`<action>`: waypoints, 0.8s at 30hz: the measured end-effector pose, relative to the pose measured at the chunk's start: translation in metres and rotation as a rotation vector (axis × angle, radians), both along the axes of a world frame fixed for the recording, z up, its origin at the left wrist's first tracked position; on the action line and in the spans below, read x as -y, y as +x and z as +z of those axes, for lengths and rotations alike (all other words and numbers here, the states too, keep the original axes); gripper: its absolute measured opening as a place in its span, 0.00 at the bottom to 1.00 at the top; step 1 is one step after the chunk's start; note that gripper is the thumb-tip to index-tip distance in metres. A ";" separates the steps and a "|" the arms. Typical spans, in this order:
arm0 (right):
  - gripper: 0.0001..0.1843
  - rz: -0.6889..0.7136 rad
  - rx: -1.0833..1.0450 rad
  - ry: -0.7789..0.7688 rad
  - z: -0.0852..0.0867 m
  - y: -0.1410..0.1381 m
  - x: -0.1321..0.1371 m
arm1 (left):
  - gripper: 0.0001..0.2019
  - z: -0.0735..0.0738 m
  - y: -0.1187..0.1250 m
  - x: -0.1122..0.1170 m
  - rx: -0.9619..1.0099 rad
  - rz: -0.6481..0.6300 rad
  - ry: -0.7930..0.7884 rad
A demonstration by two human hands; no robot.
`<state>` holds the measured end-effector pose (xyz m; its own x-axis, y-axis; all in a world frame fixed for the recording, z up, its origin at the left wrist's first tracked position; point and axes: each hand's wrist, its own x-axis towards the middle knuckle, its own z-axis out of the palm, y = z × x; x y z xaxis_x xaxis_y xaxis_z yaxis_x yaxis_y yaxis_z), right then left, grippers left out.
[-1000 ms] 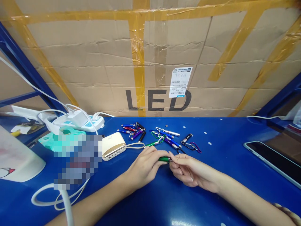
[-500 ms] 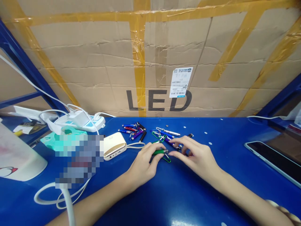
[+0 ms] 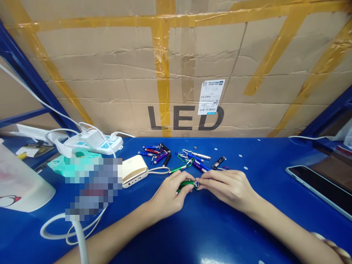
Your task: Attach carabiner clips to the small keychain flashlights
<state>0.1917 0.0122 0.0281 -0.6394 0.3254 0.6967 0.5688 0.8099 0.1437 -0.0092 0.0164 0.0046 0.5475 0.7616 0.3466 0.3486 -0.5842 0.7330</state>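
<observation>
My left hand [image 3: 169, 194] is closed around a slim green keychain flashlight [image 3: 188, 183], its silver end pointing right. The thumb and fingers of my right hand [image 3: 229, 187] are pinched together at that silver end, where a small metal ring shows; the fingertips partly hide what they grip. Just beyond my hands lie several more small flashlights with clips: another green one [image 3: 178, 169], a purple one [image 3: 199, 167], a silver one [image 3: 202, 155] and a black one [image 3: 219, 162]. Farther left is a loose pile of blue, red, purple and black flashlights [image 3: 159, 157].
Left of my hands sit a cream power bank [image 3: 134, 172] with a strap, a green tissue pack [image 3: 75, 161], a white power strip [image 3: 110, 145] and cables. A phone [image 3: 321, 189] lies at right. A large cardboard box [image 3: 123, 73] stands behind the blue table [image 3: 220, 231].
My right hand has moved down and left, closing its fingers at the flashlight's silver end. The held flashlight has shifted slightly down. The black flashlight behind is now uncovered.
</observation>
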 end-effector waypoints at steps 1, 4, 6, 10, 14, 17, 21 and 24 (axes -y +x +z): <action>0.10 0.000 0.000 -0.017 -0.001 0.000 0.000 | 0.05 0.000 0.000 0.000 0.004 -0.009 -0.008; 0.12 -0.013 -0.011 -0.084 -0.003 -0.002 0.001 | 0.02 -0.002 0.001 -0.001 0.000 -0.019 0.011; 0.13 -0.021 -0.026 -0.126 -0.004 -0.003 0.002 | 0.02 -0.004 0.001 0.000 -0.003 -0.021 0.039; 0.13 -0.010 -0.065 -0.237 -0.005 -0.005 0.004 | 0.03 -0.005 0.000 0.000 -0.008 -0.032 0.125; 0.13 0.009 -0.119 -0.421 -0.006 -0.007 0.006 | 0.05 -0.006 0.000 0.000 -0.058 -0.061 0.278; 0.12 0.007 -0.168 -0.534 -0.008 -0.008 0.007 | 0.05 -0.007 -0.001 0.000 -0.073 -0.071 0.351; 0.11 -0.015 -0.233 -0.672 -0.009 -0.011 0.008 | 0.06 -0.008 -0.002 0.000 -0.084 -0.081 0.386; 0.11 -0.033 -0.250 -0.752 -0.009 -0.012 0.009 | 0.05 -0.008 -0.002 0.000 -0.098 -0.088 0.403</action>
